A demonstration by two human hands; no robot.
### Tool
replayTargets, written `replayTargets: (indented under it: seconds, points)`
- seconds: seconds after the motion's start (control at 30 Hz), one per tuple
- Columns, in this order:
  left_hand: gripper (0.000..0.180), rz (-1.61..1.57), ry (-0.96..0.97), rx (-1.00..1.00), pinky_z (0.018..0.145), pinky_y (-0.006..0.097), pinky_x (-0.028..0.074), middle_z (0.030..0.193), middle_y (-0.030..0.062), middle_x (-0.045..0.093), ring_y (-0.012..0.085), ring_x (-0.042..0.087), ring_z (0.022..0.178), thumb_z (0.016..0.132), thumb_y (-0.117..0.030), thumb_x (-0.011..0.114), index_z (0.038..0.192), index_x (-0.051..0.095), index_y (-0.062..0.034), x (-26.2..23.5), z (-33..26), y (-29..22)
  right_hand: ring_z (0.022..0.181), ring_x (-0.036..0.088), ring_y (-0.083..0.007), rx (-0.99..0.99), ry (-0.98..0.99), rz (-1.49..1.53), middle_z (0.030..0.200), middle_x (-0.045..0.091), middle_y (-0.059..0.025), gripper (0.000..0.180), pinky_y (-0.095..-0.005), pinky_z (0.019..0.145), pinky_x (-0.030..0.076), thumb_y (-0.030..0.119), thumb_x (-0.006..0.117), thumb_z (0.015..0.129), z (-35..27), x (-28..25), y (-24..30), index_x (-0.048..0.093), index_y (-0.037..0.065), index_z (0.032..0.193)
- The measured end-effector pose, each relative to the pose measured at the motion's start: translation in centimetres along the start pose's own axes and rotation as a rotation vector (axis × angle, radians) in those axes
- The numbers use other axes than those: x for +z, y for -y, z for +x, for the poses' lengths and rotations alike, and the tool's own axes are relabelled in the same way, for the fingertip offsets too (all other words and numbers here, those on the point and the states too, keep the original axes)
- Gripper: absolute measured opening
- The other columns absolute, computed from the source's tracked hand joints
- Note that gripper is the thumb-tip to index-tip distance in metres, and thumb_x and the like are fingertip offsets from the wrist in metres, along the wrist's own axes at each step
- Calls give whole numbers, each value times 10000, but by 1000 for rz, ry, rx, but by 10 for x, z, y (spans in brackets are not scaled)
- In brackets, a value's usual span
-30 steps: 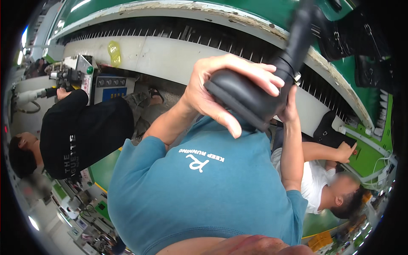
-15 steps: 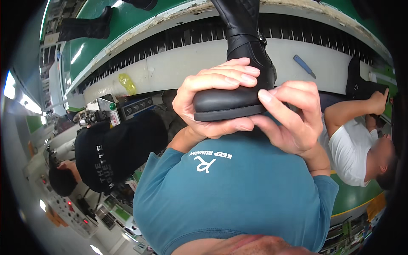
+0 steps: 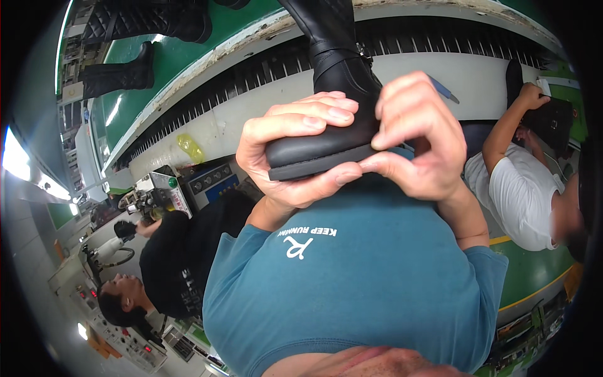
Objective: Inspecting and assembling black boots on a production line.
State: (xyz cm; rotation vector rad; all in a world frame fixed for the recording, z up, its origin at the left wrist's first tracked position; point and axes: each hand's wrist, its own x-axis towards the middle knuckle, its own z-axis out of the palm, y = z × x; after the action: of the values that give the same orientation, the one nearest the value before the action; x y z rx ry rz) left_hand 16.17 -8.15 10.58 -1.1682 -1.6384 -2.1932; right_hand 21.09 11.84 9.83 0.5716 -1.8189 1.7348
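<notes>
A tall black boot (image 3: 314,148) with a strap and buckle at the ankle lies across my hands, toe to the left, its shaft reaching away over the bench. My left hand (image 3: 256,147) is wrapped around the toe, fingers over the upper and thumb under the sole. At the sole's edge, near the middle of the foot, my right hand (image 3: 424,141) is closed, with curled fingers and the thumb pressing from below. Whether it pinches any small scrap there cannot be made out.
Ahead runs a pale bench ledge (image 3: 251,116) with a blue-handled knife (image 3: 445,89) and crumpled yellow film (image 3: 190,147). Black boots (image 3: 119,72) stand on a green conveyor (image 3: 173,53) beyond. A co-worker in black (image 3: 182,251) sits left; another in white (image 3: 518,201) handles a boot at right.
The boot and both hands have shifted slightly left, the toe tilting a little. My right fingers have curled in more tightly. More boots show on the conveyor, and the left co-worker's head has turned.
</notes>
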Motion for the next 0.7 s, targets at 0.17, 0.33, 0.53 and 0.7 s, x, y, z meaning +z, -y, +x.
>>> replayTargets:
  seconds: [0.17,0.33,0.53,0.7]
  points:
    - [594,-11,-61,-47,1070,586,591,1105,246,774,398,784,1095,808,-154,1002,1219,598,-13,-8,2,-9,846,666,-230,-75,-112,-160,924,686,-81,608,-325,688,545,325,1074,601,-6,10,-8,740,52,1030]
    - [595,-65,-209,-63,1108,606,559,1105,235,773,401,763,1134,828,-186,989,1242,589,-36,-6,1,-19,902,674,-264,-105,-81,-299,994,692,-98,600,-355,718,552,280,1044,675,-21,17,1,714,41,1115]
    - [588,-53,-226,-63,1098,619,557,1098,226,773,408,768,1099,832,-224,988,1224,592,-38,-4,-4,-16,877,667,-257,-47,-51,-130,924,692,-68,508,-361,754,542,186,1049,634,-21,13,-6,726,63,1005]
    - [603,-144,-162,-56,1083,604,567,1085,217,780,403,777,1079,806,-233,1003,1210,598,-42,-7,0,-19,1091,582,-183,199,19,65,1194,611,-34,873,-346,952,470,339,1133,421,-7,-6,-25,669,96,1119]
